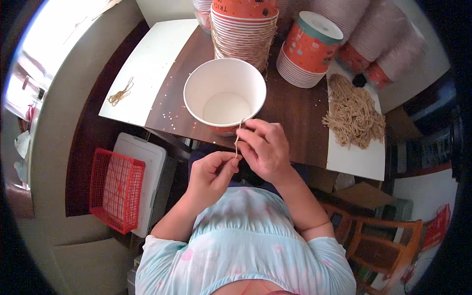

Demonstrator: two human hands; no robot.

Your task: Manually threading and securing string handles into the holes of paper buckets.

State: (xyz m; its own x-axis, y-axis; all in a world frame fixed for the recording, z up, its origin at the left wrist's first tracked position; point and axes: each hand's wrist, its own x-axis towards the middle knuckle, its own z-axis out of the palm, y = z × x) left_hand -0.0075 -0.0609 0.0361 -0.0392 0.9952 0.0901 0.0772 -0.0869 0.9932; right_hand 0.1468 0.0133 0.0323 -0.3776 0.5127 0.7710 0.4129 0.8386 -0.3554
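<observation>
A large white-lined paper bucket [227, 109] stands at the table's front edge, its mouth facing me, with a bit of orange outer wall showing. Between my hands runs a short length of tan cord [237, 141], its upper part by the bucket's rim. My left hand [216, 169] pinches the lower end between thumb and forefinger. Higher up, my right hand [265, 147] has its fingers closed on the cord close to the rim. Whether the cord passes through the bucket's wall is hidden by the right fingers.
Behind stands a tall stack of orange buckets [244, 37] with cords hanging; a shorter stack [310, 46] is right of it. A heap of tan cords [356, 113] lies on the right board, a few cords [121, 92] on the left. A red basket [118, 189] sits below left.
</observation>
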